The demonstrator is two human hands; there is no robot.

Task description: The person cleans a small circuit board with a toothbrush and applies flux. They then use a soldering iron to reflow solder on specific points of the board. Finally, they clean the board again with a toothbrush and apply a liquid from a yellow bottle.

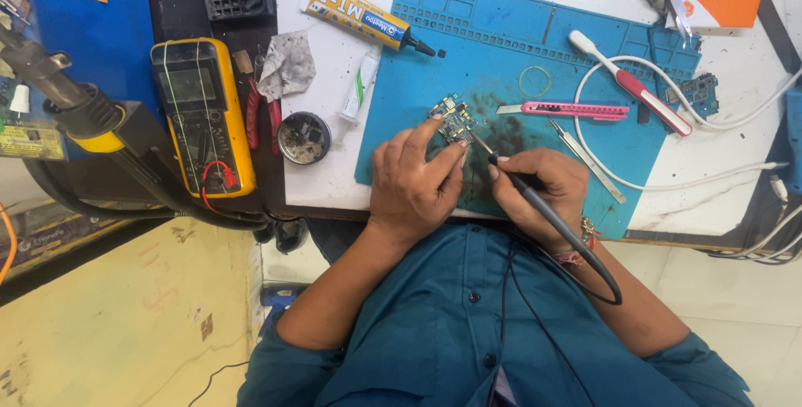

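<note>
A small green circuit board point(453, 119) lies on the blue work mat point(501, 31). My left hand point(413, 177) pins the board down with its fingertips at the board's near edge. My right hand point(539, 190) grips a dark soldering iron point(535, 198) like a pen. The iron's thin metal tip points up-left and sits right beside the board. A black cable runs from the iron down past my wrist and over my teal shirt.
On the mat lie a pink utility knife point(564, 109), tweezers point(585, 156), a wire loop point(535, 82) and a white-red brush point(631, 81). A glue tube point(359, 12), a round flux tin point(303, 137), a yellow multimeter point(203, 114) and a hot-air handle point(67, 102) sit left.
</note>
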